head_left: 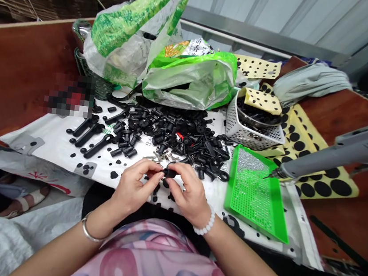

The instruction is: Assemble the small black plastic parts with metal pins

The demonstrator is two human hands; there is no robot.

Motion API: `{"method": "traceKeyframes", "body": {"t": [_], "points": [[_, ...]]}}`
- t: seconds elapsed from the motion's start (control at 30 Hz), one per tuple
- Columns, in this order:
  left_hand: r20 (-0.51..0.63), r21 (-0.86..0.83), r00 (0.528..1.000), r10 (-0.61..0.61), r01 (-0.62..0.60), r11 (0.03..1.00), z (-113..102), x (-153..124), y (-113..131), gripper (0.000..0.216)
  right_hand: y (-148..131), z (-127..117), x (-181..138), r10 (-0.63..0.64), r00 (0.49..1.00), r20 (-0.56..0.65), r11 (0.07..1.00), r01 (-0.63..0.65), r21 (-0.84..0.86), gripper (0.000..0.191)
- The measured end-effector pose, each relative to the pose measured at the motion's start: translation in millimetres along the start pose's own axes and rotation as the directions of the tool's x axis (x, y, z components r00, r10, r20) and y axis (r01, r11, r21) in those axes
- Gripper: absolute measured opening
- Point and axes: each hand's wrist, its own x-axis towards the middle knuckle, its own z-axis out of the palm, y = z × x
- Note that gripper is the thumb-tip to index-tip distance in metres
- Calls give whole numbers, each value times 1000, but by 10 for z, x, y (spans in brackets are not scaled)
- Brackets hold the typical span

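Observation:
Between my two hands, at the near edge of the white sheet, is a small black plastic part (168,173). My left hand (136,185) pinches its left end with thumb and forefinger. On the other end, the fingers of my right hand (189,193) are closed round it. My fingertips partly cover the part, so its full shape is hidden. Just beyond my hands lies a heap of loose black plastic parts (171,130), with small metal pieces (161,156) at its near side. Several black handle-shaped pieces (97,145) lie side by side left of the heap.
A green perforated tray (262,210) with small silvery pieces sits right, under the tip of a grey electric screwdriver (330,149). Behind it stand a white basket (254,140) and yellow sheets of black dots (320,186). Green plastic bags (191,78) are at the back. A sandalled foot (29,199) shows left.

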Motion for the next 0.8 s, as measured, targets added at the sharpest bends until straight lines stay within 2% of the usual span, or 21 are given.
{"method": "traceKeyframes", "body": {"t": [0.1, 0.2, 0.3, 0.5, 0.67, 0.8], "points": [[-11, -140, 986, -168, 164, 976, 23, -14, -25, 9, 19, -10, -5, -51, 999, -17, 998, 50, -26, 27], [56, -336, 930, -364, 360, 870, 66, -19, -36, 17, 61, -4, -13, -121, 992, -20, 989, 119, -91, 28], [92, -439, 897, -433, 427, 791, 109, -29, -40, 21, 103, 14, -30, -143, 989, -33, 982, 138, -126, 28], [62, -445, 926, -371, 359, 821, 101, -59, -46, 20, 75, 15, -44, -59, 995, -77, 998, 58, -14, 27], [9, -391, 966, -258, 241, 888, 73, -84, -77, 15, 44, -6, -52, -35, 998, -43, 999, 35, 8, 25], [-13, -299, 990, -141, 131, 945, 73, -118, -126, 9, 34, -14, -44, 52, 999, 3, 995, -52, 84, 22]]}}
